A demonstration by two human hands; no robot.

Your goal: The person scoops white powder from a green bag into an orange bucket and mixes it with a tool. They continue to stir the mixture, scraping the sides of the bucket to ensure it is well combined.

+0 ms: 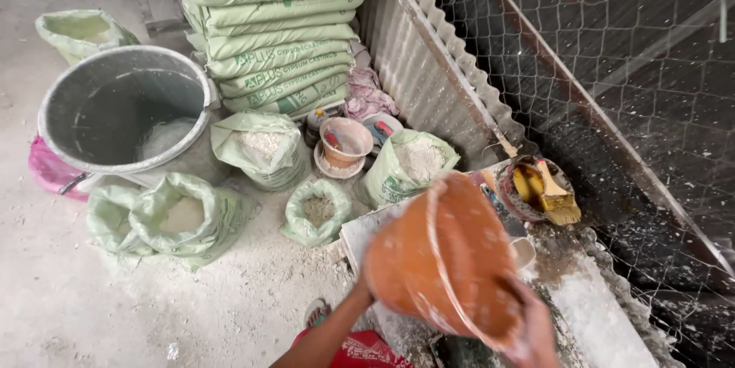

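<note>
Lower centre of the frame: an orange bowl (448, 257), dusted with white powder, is held tilted above a pale, powder-covered worktop (589, 299), its rim running diagonally. The picture is blurred here.

Left hand (360, 291): at the bowl's lower left edge, against its outer wall. Mostly hidden behind the bowl; whether the fingers are spread or closed cannot be told. The forearm enters from the bottom edge.

Right hand (536, 330): at the bowl's lower right, fingers closed together around the rim, with the bowl lying up and left of the hand.

Right of centre, just beyond the bowl: a round dish (521, 203) holding a yellow-handled brush (555, 196), resting at the worktop's far end.

Centre and left of the frame, on the floor (92, 314): several open green sacks (184, 219) holding white or grey powder, and a small orange pot (344, 142) set on a saucer among them.

Upper left: a large grey tub (122, 107), white residue at its bottom.

Top centre: a stack of sealed green bags (279, 31), against a corrugated sheet (429, 69).

Right side: wire mesh (612, 69) over a dark, speckled area.
</note>
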